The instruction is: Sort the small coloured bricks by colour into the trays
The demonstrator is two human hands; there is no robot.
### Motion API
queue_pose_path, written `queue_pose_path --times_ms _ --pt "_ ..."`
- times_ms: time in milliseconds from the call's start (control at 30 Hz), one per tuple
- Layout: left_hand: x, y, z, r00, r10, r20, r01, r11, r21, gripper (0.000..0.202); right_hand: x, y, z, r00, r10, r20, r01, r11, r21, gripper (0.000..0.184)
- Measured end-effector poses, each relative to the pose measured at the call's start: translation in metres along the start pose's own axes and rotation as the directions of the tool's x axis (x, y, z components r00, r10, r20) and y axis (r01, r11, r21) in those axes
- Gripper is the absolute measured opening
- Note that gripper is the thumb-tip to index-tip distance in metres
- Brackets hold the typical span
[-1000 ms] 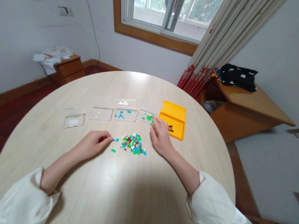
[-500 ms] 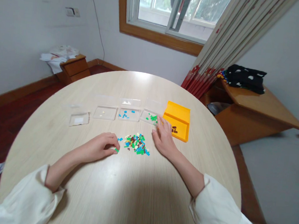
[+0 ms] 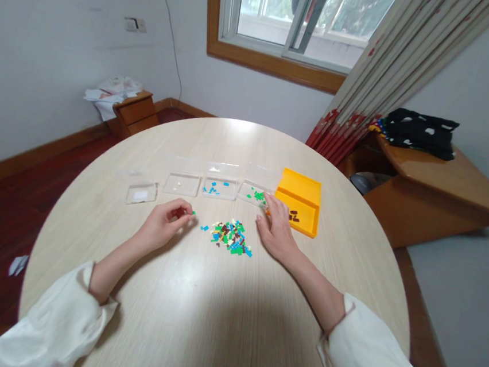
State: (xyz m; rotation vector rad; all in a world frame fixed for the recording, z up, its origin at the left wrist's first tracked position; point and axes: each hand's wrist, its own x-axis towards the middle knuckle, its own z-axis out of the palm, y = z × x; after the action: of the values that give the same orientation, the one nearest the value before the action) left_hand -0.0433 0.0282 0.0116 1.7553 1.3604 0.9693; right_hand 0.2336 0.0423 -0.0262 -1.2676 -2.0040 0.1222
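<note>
A small pile of tiny coloured bricks (image 3: pixel 231 237) lies on the round wooden table (image 3: pixel 215 307) between my hands. My left hand (image 3: pixel 165 222) is lifted just left of the pile, fingers pinched on a small green brick (image 3: pixel 192 212). My right hand (image 3: pixel 277 230) rests on the table right of the pile, fingers stretched toward the clear tray with green bricks (image 3: pixel 255 194) and the orange tray (image 3: pixel 300 207), which holds a few brown bricks. A clear tray with blue bricks (image 3: pixel 219 187) stands behind the pile.
Two more clear trays (image 3: pixel 181 184) (image 3: pixel 141 192) stand in the row to the left. A low wooden cabinet (image 3: pixel 134 112) with papers is on the floor at the back left. A wooden desk (image 3: pixel 439 179) with dark cloth stands to the right, by a curtain.
My left hand picked a green brick off the table left of the pile and lifted it. My right hand stayed by the green tray. The view shifted left.
</note>
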Motion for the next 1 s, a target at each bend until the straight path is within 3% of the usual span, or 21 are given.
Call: queue_pose_path --times_ms 167,267,367,467,567,867,1000 --pt "0.003 -0.007 -0.002 0.996 -0.018 -0.082 0.015 0.999 -0.029 0.019 0.002 0.0 -0.001 1.0 -0.01 -0.024 0.01 1.0 0.005 0.051" --pt "0.001 -0.005 0.002 0.997 -0.015 -0.074 0.011 0.998 -0.057 0.022 0.002 -0.006 -0.003 0.995 -0.078 -0.055 0.079 0.997 0.02 0.043" --pt "-0.007 0.007 0.013 0.999 0.018 0.046 -0.014 0.996 -0.084 0.023 0.0 -0.022 -0.006 0.974 -0.223 -0.037 0.225 0.97 0.091 0.033" --pt "-0.018 0.02 0.027 0.965 0.123 0.233 -0.087 0.984 -0.159 0.024 -0.004 -0.042 -0.007 0.919 -0.39 0.053 0.376 0.911 0.167 0.031" --pt "-0.025 0.027 0.036 0.938 0.145 0.314 -0.09 0.979 -0.184 0.024 -0.007 -0.055 -0.006 0.865 -0.493 0.095 0.467 0.859 0.208 0.026" --pt "-0.026 0.026 0.036 0.94 0.1 0.326 -0.025 0.973 -0.227 0.025 -0.009 -0.051 -0.004 0.885 -0.464 0.029 0.447 0.867 0.221 0.018" --pt "-0.021 0.017 0.036 0.973 0.113 0.202 -0.079 0.983 -0.167 0.023 -0.005 -0.037 -0.006 0.942 -0.335 -0.018 0.333 0.928 0.164 0.018"
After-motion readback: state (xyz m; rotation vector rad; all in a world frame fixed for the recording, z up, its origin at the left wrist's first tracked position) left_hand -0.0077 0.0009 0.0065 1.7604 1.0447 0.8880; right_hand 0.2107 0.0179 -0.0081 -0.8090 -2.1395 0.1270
